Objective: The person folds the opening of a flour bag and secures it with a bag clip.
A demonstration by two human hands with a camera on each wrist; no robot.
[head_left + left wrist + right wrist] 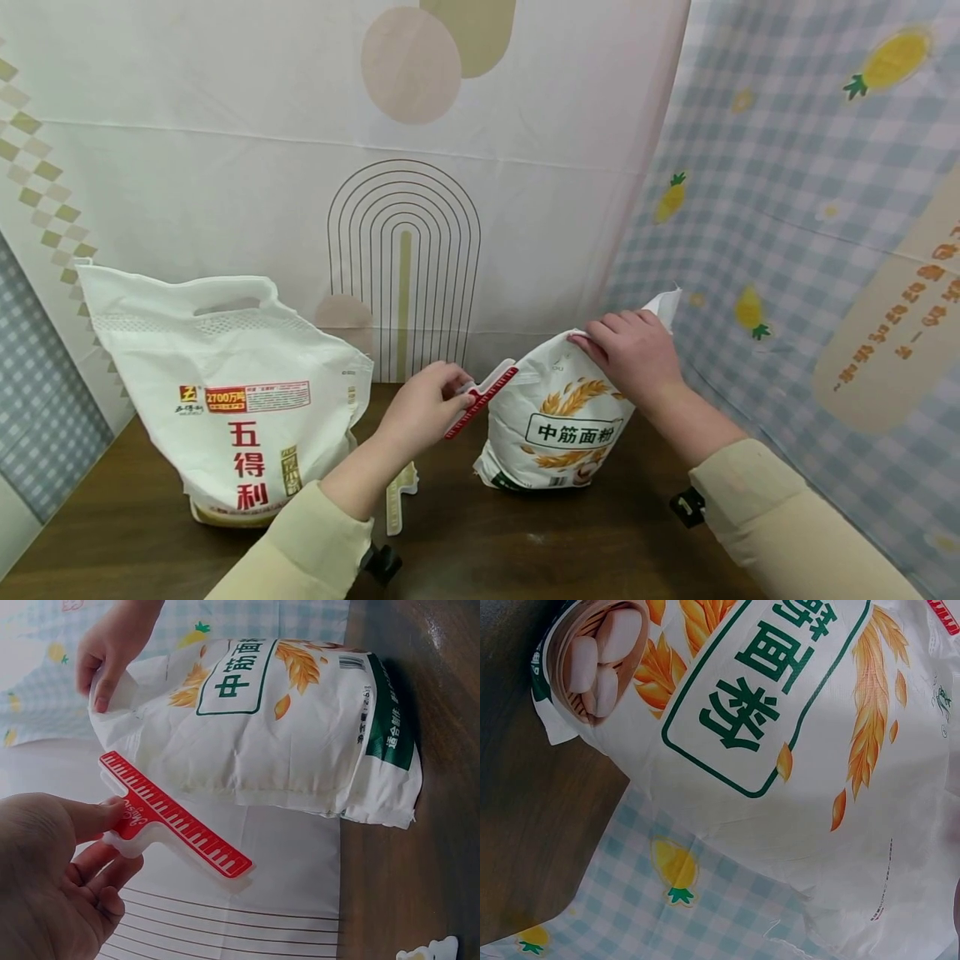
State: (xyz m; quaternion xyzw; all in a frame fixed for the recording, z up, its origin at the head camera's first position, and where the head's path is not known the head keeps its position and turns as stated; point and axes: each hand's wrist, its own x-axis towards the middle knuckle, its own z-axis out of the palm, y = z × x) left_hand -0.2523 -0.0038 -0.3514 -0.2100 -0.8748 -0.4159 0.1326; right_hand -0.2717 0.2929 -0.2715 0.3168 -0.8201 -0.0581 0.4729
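Observation:
A white flour bag [555, 383] with green lettering and wheat ears stands on the table, its top leaning right. My right hand [637, 354] grips the folded top edge of that bag. Between thumb and fingers, my left hand [427, 408] pinches a red and white bag clip [176, 814], its long ruled bar beside the bag's upper left edge. In the right wrist view the flour bag [817, 802] fills most of the picture, and only a corner of the red clip [946, 613] shows.
A larger white flour bag [240, 375] with a cut-out handle and red lettering stands at the left. Behind my left wrist a yellowish clip [401, 500] lies on the dark wooden table [525, 550]. Printed cloths [562, 208] hang at the back and sides.

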